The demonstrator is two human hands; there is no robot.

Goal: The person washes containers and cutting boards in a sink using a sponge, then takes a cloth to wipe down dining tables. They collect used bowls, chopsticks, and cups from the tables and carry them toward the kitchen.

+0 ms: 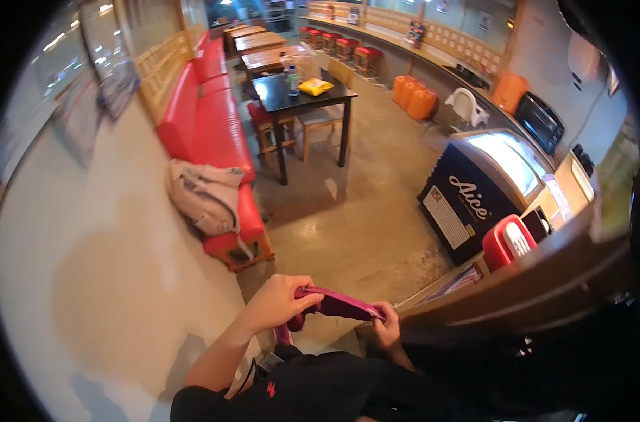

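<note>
A magenta strip of folded cloth point(342, 304) is stretched between my two hands, in front of my dark shirt. My left hand point(281, 301) is closed on its left end, thumb pressed over the fabric. At the other end my right hand point(387, 325) pinches the cloth between thumb and fingers. More of the same fabric hangs below my left hand, towards my waist. What kind of cloth item it is, I cannot tell.
To the left, a beige backpack point(206, 197) rests on a red bench point(218, 133). Ahead stands a dark table point(302, 102) with a yellow packet point(315, 86) and a bottle point(292, 81). An Aice freezer point(450, 193) and a red container point(501, 246) are on the right.
</note>
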